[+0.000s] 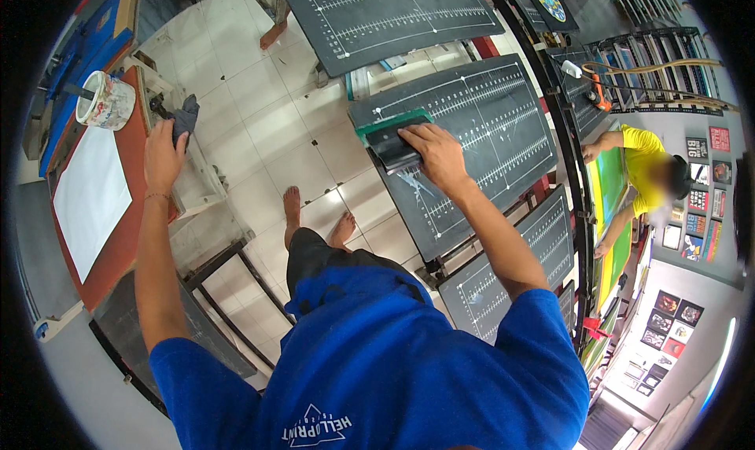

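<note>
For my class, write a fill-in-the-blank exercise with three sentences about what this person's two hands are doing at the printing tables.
1. The right hand presses a green-handled squeegee onto a black ____ marked with white ruler lines.
2. The left hand rests beside a dark ____ on the side bench.
3. Near the white sheet stands a stained paint ____ with a stick in it.

Missing words: platen; rag; tub

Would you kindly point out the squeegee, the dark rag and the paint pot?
squeegee [391, 142]: head view, on its dark blade.
dark rag [185, 113]: head view, middle of the cloth.
paint pot [110, 102]: head view, its outer wall.
</note>
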### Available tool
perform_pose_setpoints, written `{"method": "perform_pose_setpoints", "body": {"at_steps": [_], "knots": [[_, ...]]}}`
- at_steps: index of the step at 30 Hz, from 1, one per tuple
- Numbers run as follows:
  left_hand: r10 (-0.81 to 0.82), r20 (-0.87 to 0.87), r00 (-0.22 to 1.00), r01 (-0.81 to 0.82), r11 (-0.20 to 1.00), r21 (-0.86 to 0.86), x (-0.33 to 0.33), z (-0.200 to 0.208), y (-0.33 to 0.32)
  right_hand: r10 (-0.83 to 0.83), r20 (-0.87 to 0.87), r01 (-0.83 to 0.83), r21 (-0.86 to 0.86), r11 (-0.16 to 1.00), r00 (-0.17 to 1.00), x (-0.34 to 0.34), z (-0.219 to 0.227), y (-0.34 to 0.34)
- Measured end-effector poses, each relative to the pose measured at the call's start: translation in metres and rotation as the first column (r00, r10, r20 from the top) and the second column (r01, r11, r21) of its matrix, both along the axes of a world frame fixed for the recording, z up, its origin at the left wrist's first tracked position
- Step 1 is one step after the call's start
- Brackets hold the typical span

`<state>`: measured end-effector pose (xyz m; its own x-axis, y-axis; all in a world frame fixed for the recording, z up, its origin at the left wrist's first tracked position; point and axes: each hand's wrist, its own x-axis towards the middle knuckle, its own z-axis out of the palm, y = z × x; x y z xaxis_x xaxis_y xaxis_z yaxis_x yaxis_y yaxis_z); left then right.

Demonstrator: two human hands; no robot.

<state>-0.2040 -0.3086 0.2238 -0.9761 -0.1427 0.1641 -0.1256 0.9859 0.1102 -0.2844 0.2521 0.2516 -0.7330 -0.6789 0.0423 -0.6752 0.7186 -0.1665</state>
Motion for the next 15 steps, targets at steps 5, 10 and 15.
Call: {"method": "perform_pose_setpoints", "body": {"at_steps": [5, 10, 15], "knots": [[0.026, 0.028, 0.999, -0.025, 0.999, -0.033, -0.003, 0.0, 0.005, -0.002, 0.022, 0.0, 0.076, 0.997, 1.0, 0.06, 0.0, 0.063], [-0.018, -0.012, 1.0, 0.018, 0.999, -0.029, 0.0, -0.007, -0.004, -0.042, 0.112, 0.025, 0.146, 0.989, 0.993, 0.138, 0.008, 0.117], [-0.001, -0.033, 0.999, 0.0, 0.999, -0.047, 0.0, -0.01, -0.003, -0.05, 0.131, 0.035, 0.111, 0.993, 0.99, 0.144, 0.014, 0.136]]}}
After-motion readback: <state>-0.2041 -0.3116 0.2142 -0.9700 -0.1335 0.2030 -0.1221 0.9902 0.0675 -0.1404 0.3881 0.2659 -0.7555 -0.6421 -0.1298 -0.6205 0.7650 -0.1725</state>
